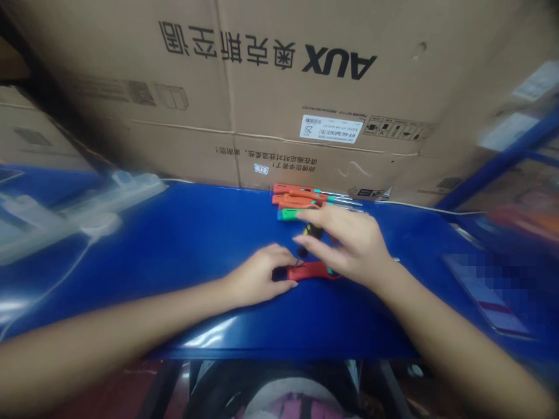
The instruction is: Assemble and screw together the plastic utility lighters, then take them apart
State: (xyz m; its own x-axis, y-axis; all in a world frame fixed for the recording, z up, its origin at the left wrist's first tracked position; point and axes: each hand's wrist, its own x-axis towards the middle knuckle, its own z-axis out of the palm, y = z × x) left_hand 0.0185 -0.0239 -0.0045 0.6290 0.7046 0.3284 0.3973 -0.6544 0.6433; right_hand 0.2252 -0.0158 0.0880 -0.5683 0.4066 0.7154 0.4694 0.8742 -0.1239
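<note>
A red-handled screwdriver lies crosswise near the front of the blue table. My left hand has its thumb and fingers closed around the left end of that handle. Above its right part is my right hand, with thumb and fingers about a black-and-yellow screwdriver. This handle is tilted toward me, and its shaft is hidden by the hand. A green-handled screwdriver lies just beyond, close to my right index fingertip. Behind it rest several orange-red screwdrivers, shafts pointing right.
A large cardboard box with upside-down printing stands along the back of the blue table. At the left are a white power strip and a cable. A phone-like flat object lies at the right, near a blue post.
</note>
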